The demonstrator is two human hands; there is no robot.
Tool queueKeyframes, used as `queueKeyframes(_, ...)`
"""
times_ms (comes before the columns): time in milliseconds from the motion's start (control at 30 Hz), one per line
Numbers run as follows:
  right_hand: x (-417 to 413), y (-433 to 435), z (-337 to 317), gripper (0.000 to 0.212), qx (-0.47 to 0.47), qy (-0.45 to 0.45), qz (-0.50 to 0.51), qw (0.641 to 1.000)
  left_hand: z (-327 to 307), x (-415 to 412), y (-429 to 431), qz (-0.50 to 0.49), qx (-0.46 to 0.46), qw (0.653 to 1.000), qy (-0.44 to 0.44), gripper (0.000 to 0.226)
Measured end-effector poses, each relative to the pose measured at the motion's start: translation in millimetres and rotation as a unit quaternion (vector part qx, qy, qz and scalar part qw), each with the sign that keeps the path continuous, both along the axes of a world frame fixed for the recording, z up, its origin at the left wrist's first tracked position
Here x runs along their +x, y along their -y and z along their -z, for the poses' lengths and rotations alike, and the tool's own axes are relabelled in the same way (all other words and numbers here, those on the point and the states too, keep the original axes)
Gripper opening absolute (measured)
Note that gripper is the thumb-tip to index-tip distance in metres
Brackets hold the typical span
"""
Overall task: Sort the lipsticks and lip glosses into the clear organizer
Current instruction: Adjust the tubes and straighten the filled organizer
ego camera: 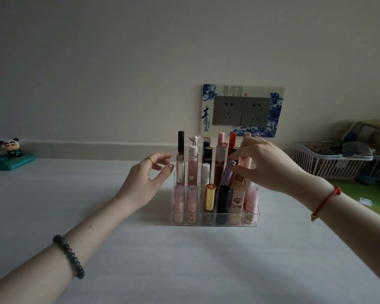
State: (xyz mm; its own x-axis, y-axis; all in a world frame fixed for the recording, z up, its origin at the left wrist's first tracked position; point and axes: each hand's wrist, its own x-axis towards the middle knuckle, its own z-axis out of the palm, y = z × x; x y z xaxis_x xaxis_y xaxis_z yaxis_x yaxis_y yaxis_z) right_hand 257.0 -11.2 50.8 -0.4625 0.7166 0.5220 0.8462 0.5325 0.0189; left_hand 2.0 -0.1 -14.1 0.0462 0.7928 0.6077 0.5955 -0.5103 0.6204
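A clear acrylic organizer [253,212] stands on the white table, near the wall. Several lipsticks and lip glosses stand upright in its compartments, tall tubes at the back and short ones such as a gold-capped lipstick [210,197] in front. A purple lip gloss tube [227,175] leans tilted in the right middle part. My right hand [270,165] reaches in from the right and pinches the top of that tube between thumb and fingertips. My left hand [145,181] hovers at the organizer's left side, fingers relaxed, fingertips close to its wall, holding nothing.
A wall socket plate [241,110] with a blue floral frame is behind the organizer. A white slatted basket [329,165] with clutter sits at the right, above a green mat [364,194]. A small panda-hat figurine [11,150] stands far left.
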Motion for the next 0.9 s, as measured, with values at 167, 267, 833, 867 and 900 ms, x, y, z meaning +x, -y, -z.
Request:
queueKeyframes(167, -3, 2, -1, 0.022, -0.032, -0.054, -0.027, 0.998, 0, 0, 0, -0.001, 0.002, 1.000, -0.003, 0.024)
queueKeyframes(267, -7, 3, -3, 0.018, -0.061, -0.087, -0.042, 0.993, -1, 0, 1, -0.003, 0.003, 1.000, -0.005, 0.024)
queueKeyframes(833, -14, 0, -5, 0.018, -0.081, -0.138, -0.062, 0.985, -1, 0, 1, -0.003, 0.006, 1.000, -0.011, 0.024)
queueKeyframes(867, -13, 0, -6, 0.018, -0.078, -0.138, -0.061, 0.985, -1, 0, 1, -0.003, 0.005, 1.000, -0.011, 0.024)
queueKeyframes(900, -12, 0, -8, 0.019, -0.075, -0.140, -0.060, 0.986, 0, 0, 1, -0.004, 0.005, 1.000, -0.012, 0.024)
